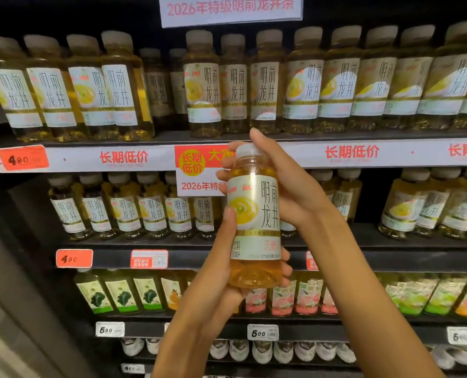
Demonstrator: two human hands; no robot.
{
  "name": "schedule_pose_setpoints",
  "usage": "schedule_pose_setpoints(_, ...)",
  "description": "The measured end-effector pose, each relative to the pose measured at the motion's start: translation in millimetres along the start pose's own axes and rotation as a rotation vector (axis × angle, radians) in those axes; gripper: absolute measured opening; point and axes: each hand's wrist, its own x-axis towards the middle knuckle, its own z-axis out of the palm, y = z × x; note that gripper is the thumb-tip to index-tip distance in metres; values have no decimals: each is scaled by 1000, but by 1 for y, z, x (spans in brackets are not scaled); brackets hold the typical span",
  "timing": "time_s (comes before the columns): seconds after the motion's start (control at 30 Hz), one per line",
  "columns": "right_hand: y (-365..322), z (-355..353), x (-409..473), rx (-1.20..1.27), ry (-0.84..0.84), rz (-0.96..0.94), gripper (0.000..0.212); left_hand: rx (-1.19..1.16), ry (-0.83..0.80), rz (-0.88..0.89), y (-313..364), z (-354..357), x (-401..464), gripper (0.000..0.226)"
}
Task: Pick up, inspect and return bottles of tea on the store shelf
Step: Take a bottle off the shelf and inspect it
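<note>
A: Start at the left. How does the left hand (221, 271) sit?

B: Its forearm rises from the bottom edge, wrist bent a little. The thumb lies up the front of the tea bottle (254, 216), its tip touching the edge of the label, and the fingers (286, 272) wrap round behind the lower body, their tips showing on the right side near the base. So that hand grips the bottle low.

A: And the bottle itself?

B: Upright, held in the air in front of the shelves, between the two hands, its cap level with the white price rail (363, 152) of the upper shelf. Clear, smooth plastic, round body with a ribbed base, amber liquid inside. A glossy pale label with a yellow disc and black characters wraps the middle. The cap is pale and short.

A: The right hand (286, 184)?

B: Its arm comes in from the lower right. The palm sits behind the bottle's shoulder, thumb pointing up past the cap, the fingers curled round the neck so their tips show at the left. It holds the top end.

A: Behind them?

B: A dark shelf unit. The top row of matching tea bottles (303, 80) stands upright, tightly packed, with a gap left of centre. A second row (134, 214) below is the same drink. Orange price tags (22, 158) sit at the left of the rails. Lower down stand bottles with green and pink labels (120, 294).
</note>
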Motion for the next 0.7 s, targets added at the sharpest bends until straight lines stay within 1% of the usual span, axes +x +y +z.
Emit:
schedule_pose_setpoints(0.1, 0, -5, 0, -69, 52, -12, 33, 68, 40, -21, -3, 0, 2, 61)
schedule_pose_setpoints(0.2, -3, -10, -2, -150, 83, -62, 30, 49, 53, -4, -4, 0, 4, 59)
schedule_pose_setpoints(0.27, -4, -10, -2, -142, 97, -66, 33, 19, 62, 18, -3, 3, 5, 56)
schedule_pose_setpoints(0.33, -5, -9, -2, -65, 78, -41, 40, -58, 65, 18, -3, 8, 5, 57)
schedule_pose_setpoints(0.4, -5, -9, -3, 19, 34, 3, 44, -182, 33, -15, -3, 13, 5, 63)
schedule_pose_setpoints(0.5, -4, -9, -4, 31, 27, 86, 41, -309, -48, -72, -1, 13, 1, 74)
schedule_pose_setpoints(0.57, -4, -9, -4, 33, 34, 121, 39, -317, -90, -95, 1, 11, -2, 76)
schedule_pose_setpoints(0.7, -4, -11, -5, 32, 63, 97, 33, -249, -144, -108, 2, 7, -2, 68)
